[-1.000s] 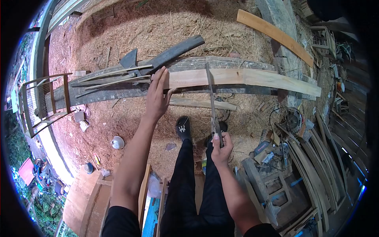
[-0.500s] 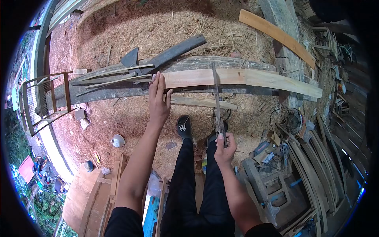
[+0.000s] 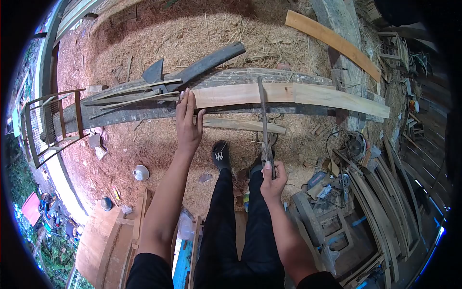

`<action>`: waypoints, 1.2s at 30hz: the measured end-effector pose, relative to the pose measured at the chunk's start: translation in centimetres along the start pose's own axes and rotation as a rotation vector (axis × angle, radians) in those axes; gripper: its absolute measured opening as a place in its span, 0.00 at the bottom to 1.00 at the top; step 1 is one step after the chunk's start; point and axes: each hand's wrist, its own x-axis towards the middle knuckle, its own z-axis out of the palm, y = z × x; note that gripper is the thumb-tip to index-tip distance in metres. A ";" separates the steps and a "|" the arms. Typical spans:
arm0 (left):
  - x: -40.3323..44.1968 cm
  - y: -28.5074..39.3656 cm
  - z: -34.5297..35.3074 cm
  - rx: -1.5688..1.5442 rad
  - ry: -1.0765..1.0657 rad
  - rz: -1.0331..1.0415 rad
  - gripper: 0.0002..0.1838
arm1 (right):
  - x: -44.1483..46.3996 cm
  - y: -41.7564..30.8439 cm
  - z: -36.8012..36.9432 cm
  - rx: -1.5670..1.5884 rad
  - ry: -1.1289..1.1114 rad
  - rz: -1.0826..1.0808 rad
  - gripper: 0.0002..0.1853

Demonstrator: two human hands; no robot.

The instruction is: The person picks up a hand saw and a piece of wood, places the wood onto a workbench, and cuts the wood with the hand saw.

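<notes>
A pale wooden board (image 3: 236,95) lies lengthwise over a weathered grey beam (image 3: 308,77). My left hand (image 3: 188,127) rests on the board's left end, fingers stretched out and thumb apart near the close edge. In my right hand (image 3: 273,183) is the handle of a long, narrow machete (image 3: 264,125). Its dark blade points away from me and crosses over the board; whether it touches the wood I cannot tell. Thin wood strips (image 3: 134,98) and a dark angled timber (image 3: 211,63) lie just left of and beyond my left hand.
Shavings (image 3: 144,58) cover the ground. A curved orange-brown board (image 3: 332,43) leans at the far right. A slatted wooden frame (image 3: 50,125) stands left. Curved planks (image 3: 380,202) are stacked at right; a white cup-like object (image 3: 141,172) sits on the shavings.
The view has shifted slightly, moving the board and surroundings a little left. The machete now crosses the board slightly farther right. My left thumb looks a bit more spread.
</notes>
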 end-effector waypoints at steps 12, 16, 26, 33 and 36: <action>0.0 0.1 0.0 0.010 0.009 0.007 0.38 | 0.4 0.1 0.6 -0.039 -0.047 -0.034 0.15; 0.0 0.6 -0.1 -0.035 0.027 -0.012 0.37 | 0.6 0.7 0.8 -0.136 -0.114 -0.067 0.16; 5.3 5.0 1.0 0.052 0.033 0.232 0.29 | 0.4 -0.1 1.9 -0.222 -0.059 -0.077 0.16; 7.4 4.2 1.8 0.126 -0.118 0.357 0.35 | 0.6 -1.5 1.9 -0.213 -0.041 -0.080 0.17; 7.5 4.8 2.2 0.146 -0.194 0.324 0.38 | 0.9 -1.5 1.6 -0.246 -0.052 -0.098 0.18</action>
